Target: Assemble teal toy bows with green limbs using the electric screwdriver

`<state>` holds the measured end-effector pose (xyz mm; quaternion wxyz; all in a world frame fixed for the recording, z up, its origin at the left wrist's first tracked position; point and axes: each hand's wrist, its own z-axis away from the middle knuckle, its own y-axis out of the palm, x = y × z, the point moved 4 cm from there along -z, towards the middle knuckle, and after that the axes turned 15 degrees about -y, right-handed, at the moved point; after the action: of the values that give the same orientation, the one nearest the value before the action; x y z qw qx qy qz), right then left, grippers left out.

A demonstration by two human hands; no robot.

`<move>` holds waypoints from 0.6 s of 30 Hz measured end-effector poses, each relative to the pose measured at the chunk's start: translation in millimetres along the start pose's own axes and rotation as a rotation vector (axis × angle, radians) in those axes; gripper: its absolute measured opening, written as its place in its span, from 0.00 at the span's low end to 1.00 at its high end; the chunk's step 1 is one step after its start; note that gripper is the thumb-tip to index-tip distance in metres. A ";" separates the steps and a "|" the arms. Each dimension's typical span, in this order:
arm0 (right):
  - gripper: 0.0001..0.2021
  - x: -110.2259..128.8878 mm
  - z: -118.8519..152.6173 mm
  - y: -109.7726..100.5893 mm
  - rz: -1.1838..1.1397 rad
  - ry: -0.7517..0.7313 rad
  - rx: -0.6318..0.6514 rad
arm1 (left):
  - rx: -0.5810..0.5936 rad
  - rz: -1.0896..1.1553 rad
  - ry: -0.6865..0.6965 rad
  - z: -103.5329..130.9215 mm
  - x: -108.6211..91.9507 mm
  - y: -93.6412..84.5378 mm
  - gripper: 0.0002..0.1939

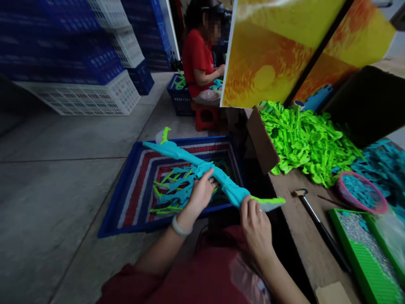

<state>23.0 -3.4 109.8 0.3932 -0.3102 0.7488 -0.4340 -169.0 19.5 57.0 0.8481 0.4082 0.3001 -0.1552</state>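
A long turquoise plastic toy bow point(190, 158) with lime-green tips lies slantwise across both my hands, above a lined blue crate. Around its middle grip my left hand point(202, 188) is closed, the wrist wearing a pale band. Further along, my right hand point(255, 219) pinches the bow's near end, close to the green tip point(268, 201). Below, several turquoise and green toy pieces point(177, 185) lie in the blue crate point(118, 211), partly hidden by the bow and my left arm.
On the bench point(294, 211) at right are a hammer point(319, 228), a box of lime-green parts point(303, 139), a pink basket point(360, 192) and a green tray of small metal pieces point(363, 249). A co-worker in red point(199, 50) sits ahead. Stacked crates point(95, 97) stand left.
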 end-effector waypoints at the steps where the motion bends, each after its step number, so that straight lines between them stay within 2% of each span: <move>1: 0.22 5.2 -8.1 13.9 -0.022 -0.045 0.002 | -0.061 0.017 -0.025 -13.1 -0.5 -15.1 0.13; 3: 0.25 13.8 -12.7 37.3 -0.090 -0.095 0.003 | -0.176 0.052 -0.065 -40.4 -6.1 -44.5 0.13; 6: 0.27 19.6 0.7 60.3 -0.201 -0.098 0.035 | -0.320 0.076 -0.096 -76.2 -13.0 -77.0 0.15; 8: 0.27 17.6 13.4 67.9 -0.251 -0.090 0.074 | -0.397 0.051 -0.116 -95.2 -10.6 -88.1 0.16; 10: 0.27 10.3 25.0 71.1 -0.252 -0.061 0.116 | -0.463 -0.023 -0.162 -109.4 -1.5 -91.9 0.17; 12: 0.29 0.1 38.8 71.2 -0.225 -0.013 0.152 | -0.506 -0.157 -0.248 -116.8 14.5 -88.7 0.17; 14: 0.29 -9.6 61.8 67.9 -0.197 0.076 0.186 | -0.498 -0.359 -0.360 -115.1 38.2 -76.4 0.18; 16: 0.27 -14.8 97.6 59.2 -0.189 0.210 0.224 | -0.405 -0.623 -0.472 -102.8 70.4 -53.3 0.18; 18: 0.23 -13.0 140.9 42.7 -0.193 0.362 0.237 | -0.193 -0.932 -0.566 -80.2 109.7 -20.0 0.18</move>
<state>145.1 -31.7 31.5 0.2432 -0.2491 0.7177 -0.6031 -125.2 68.1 -63.8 0.7709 0.0950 0.2219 -0.5895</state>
